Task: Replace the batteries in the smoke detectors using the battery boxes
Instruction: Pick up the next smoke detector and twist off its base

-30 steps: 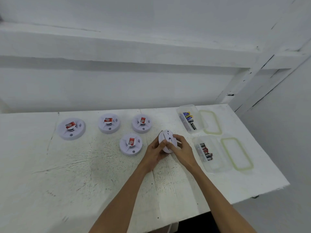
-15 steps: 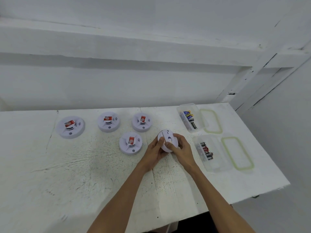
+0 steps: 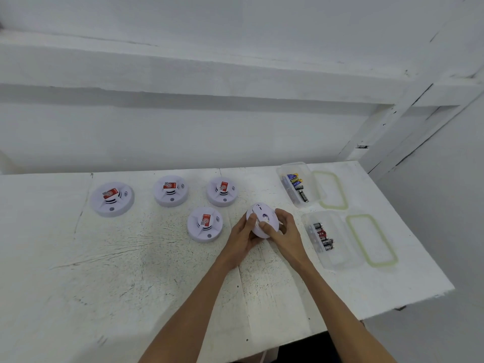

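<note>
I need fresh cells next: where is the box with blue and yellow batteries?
Head view: that battery box sits at the far right of the table, its green-rimmed lid just right of it, behind the nearer box of red and black batteries.

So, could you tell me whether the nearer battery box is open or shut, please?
Open. The nearer battery box has no lid on; its green-rimmed lid lies flat on the table beside it.
</note>
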{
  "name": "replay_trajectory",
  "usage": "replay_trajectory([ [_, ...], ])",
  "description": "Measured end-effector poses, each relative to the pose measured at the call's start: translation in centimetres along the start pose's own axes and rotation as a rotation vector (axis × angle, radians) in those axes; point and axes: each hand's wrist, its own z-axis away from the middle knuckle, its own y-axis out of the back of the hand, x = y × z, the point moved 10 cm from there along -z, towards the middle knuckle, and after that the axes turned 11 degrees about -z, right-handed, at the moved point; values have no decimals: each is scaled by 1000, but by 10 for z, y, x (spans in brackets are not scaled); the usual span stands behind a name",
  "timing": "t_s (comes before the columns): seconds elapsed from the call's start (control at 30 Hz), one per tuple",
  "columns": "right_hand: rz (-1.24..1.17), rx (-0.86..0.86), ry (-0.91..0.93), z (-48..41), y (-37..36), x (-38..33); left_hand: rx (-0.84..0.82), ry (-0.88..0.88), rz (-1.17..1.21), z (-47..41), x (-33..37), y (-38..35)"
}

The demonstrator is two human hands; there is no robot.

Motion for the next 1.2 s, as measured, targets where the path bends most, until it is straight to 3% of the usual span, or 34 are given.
replay_trajectory([
  [0.53, 131, 52, 52, -1, 9, -11, -51, -21, -50, -2, -2, -2],
  [0.73, 171, 122, 47, -1, 8, -12, -12, -43, 44, 1, 2, 2],
  [1.1, 275, 74, -24, -8, 11, -10, -10, -118, -106, 5, 11, -2],
  [1.2, 219, 133, -26, -3, 16, -9, -3, -115, -94, 4, 12, -3],
])
